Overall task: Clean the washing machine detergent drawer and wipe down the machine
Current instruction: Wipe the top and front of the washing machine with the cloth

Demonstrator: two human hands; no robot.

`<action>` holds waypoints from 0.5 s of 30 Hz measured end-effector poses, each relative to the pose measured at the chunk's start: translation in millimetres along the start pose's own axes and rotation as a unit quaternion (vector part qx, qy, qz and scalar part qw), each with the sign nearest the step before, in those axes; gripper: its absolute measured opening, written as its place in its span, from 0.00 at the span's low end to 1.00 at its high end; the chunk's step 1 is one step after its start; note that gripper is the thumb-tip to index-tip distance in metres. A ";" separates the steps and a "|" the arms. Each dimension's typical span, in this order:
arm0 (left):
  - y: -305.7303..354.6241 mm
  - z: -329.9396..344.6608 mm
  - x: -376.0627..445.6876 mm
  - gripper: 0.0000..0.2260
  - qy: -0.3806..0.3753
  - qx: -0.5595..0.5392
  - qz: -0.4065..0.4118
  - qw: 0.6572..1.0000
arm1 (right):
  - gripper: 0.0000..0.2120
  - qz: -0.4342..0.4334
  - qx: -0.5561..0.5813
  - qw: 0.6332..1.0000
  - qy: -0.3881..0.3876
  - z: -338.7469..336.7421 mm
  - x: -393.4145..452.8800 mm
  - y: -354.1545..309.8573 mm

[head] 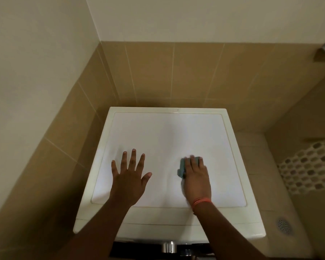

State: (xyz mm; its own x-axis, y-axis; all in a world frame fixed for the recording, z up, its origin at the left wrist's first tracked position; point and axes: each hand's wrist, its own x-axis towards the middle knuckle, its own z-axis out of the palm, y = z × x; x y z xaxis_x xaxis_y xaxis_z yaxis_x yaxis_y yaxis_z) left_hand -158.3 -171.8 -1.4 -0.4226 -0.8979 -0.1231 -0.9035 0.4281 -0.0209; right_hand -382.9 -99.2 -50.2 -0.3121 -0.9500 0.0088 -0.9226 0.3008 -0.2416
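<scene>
One washing machine [169,132], white, seen from above; two hands over its top: one left hand [129,177] spread flat, one right hand [196,180] pressing on one blue-grey cloth [182,167]; one orange band [202,201] at the right wrist; one silver knob [168,247] on the front; one floor drain [284,225]; one perforated white mat [308,166].

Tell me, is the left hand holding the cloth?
No, the left hand lies flat and bare on the washing machine top; the right hand presses the cloth.

Washing machine [169,132] sits tucked in the corner, both hands on top: left hand [129,177] flat, right hand [196,178] over a cloth [182,168] beside it.
</scene>
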 end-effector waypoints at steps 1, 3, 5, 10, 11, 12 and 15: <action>-3.5 1.8 3.8 0.34 0.000 -0.002 0.004 1.000 | 0.31 0.028 0.008 0.999 0.014 0.6 1.5 -5.5; -7.8 5.1 10.6 0.34 -0.002 -0.004 0.010 1.000 | 0.26 0.016 0.038 0.998 0.042 6.8 -4.3 -26.0; -10.7 7.2 17.9 0.34 -0.005 -0.006 0.019 1.000 | 0.25 -0.096 0.041 0.994 0.039 20.8 -13.1 -43.4; -21.4 12.5 34.1 0.33 0.011 -0.006 0.051 0.999 | 0.23 -0.069 0.015 0.996 0.057 10.5 19.5 -13.1; -24.4 13.9 37.0 0.32 0.014 -0.005 0.053 0.999 | 0.24 -0.021 0.010 0.998 0.064 5.4 30.2 -6.6; -26.7 15.1 39.9 0.33 0.013 -0.003 0.053 0.998 | 0.25 0.019 0.004 0.998 0.061 2.2 39.5 -4.2; -29.3 18.4 46.5 0.33 0.008 -0.009 0.059 0.998 | 0.22 0.020 0.003 0.998 0.062 13.7 55.6 -26.3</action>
State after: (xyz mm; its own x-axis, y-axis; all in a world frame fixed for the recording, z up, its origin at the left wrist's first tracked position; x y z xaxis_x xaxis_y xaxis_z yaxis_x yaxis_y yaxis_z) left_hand -150.1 -224.2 -24.8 -0.5265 -0.8433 -0.1076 -0.8488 0.5286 0.0103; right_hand -372.8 -161.1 -56.7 -0.3755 -0.9193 0.1180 -0.9070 0.3382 -0.2509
